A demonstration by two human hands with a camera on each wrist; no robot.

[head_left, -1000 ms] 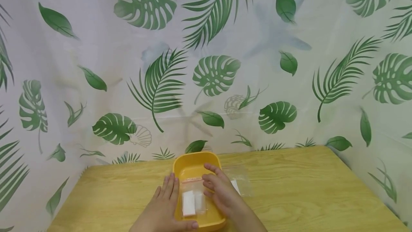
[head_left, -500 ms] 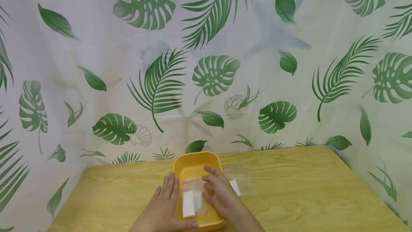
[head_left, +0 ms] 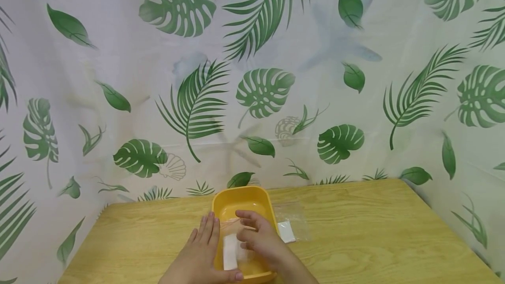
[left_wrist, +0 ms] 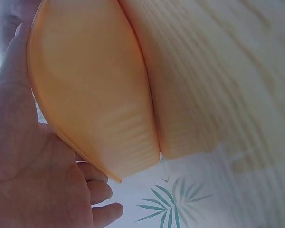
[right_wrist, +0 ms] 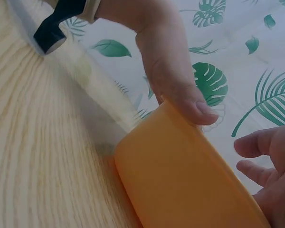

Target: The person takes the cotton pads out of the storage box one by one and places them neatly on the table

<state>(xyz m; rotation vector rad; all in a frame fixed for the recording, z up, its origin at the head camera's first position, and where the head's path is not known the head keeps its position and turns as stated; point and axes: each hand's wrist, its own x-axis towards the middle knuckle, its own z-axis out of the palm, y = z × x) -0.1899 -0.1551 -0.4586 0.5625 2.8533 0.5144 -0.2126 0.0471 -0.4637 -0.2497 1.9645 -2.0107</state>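
A yellow plastic tray stands on the table with a clear zip bag inside it. A white rectangular piece shows at the bag's left side. My left hand lies along the tray's left rim, fingers straight and thumb across the near edge. In the left wrist view the palm is against the rim, beside the outer wall. Over the tray's right half hovers my right hand, fingers loosely bent with nothing visible between them; it covers part of the bag. In the right wrist view its fingers show above the rim.
Just right of the tray, a second clear bag with a white piece lies flat. The wood-grain table ends at a leaf-printed curtain behind and at both sides.
My right hand has shifted left and slightly down over the tray, its fingers bending more. More of the white piece outside the tray shows. The left hand and tray stay put.
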